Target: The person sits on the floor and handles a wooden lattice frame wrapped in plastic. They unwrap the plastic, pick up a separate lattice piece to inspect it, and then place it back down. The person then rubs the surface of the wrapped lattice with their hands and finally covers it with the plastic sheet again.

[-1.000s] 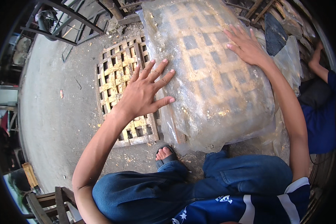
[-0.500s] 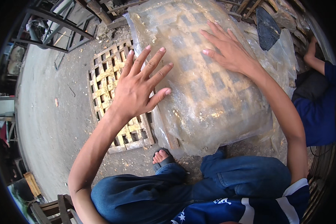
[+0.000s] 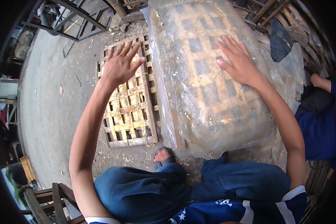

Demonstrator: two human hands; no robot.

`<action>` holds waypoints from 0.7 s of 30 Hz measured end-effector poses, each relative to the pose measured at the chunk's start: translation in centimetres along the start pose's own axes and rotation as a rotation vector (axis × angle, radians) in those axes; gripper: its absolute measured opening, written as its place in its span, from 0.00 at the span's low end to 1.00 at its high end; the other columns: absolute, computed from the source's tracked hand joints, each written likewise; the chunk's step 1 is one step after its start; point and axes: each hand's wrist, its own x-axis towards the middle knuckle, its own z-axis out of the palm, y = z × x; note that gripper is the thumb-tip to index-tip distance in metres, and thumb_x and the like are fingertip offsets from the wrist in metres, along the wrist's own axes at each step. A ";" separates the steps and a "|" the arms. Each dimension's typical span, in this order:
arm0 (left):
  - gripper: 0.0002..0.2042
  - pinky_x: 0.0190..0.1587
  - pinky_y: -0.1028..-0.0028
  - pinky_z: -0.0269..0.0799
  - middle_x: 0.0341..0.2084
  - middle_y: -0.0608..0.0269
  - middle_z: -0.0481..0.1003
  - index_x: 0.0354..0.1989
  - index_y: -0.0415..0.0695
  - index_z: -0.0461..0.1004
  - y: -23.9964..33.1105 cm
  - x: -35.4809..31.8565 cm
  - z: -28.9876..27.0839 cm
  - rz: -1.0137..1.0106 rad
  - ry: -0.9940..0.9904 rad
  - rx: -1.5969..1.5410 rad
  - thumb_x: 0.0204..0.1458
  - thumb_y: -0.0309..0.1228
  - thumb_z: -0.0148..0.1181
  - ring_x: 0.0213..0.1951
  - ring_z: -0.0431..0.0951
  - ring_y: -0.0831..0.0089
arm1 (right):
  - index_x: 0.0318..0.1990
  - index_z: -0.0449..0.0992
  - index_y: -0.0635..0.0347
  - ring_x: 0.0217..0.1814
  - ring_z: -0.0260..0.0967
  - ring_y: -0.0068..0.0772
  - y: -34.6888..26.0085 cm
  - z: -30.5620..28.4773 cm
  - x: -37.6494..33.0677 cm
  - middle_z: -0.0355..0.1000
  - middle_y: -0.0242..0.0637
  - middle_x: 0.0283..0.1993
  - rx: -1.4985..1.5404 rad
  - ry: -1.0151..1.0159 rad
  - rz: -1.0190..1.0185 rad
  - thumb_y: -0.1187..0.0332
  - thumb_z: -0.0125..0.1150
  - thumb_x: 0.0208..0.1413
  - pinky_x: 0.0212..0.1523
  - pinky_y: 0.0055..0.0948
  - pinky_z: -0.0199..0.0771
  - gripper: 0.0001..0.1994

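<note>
A sheet of cloudy clear plastic (image 3: 183, 100) drapes over a raised stack, and a wooden lattice shows through it. My right hand (image 3: 239, 61) lies on the plastic near its right side, fingers spread and holding nothing. To the left of the stack, wooden lattice racks (image 3: 128, 115) with yellow stains rest on the ground. Over the far end of these racks is my left hand (image 3: 119, 66), its fingers apart and nothing in it. Whether it touches the wood I cannot tell. Small yellowish crumbs (image 3: 226, 121) are scattered on the plastic's near end.
A dark metal frame (image 3: 69, 22) stands at the far left on the concrete ground (image 3: 44, 100). Another person in dark blue (image 3: 317, 119) is at the right edge. A black scrap (image 3: 280, 41) lies at the far right. A wooden stool (image 3: 52, 205) is at lower left.
My left hand has moved left, from beside the plastic's edge to over the lattice racks. My right hand stays on the plastic, and the view has shifted slightly.
</note>
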 end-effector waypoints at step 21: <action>0.40 0.76 0.40 0.41 0.77 0.58 0.50 0.78 0.61 0.53 -11.9 2.8 0.1 -0.329 -0.068 0.035 0.63 0.70 0.22 0.77 0.47 0.50 | 0.77 0.55 0.51 0.85 0.37 0.48 -1.2 -0.6 0.9 0.45 0.49 0.82 0.033 0.031 -0.061 0.47 0.45 0.71 0.82 0.52 0.30 0.33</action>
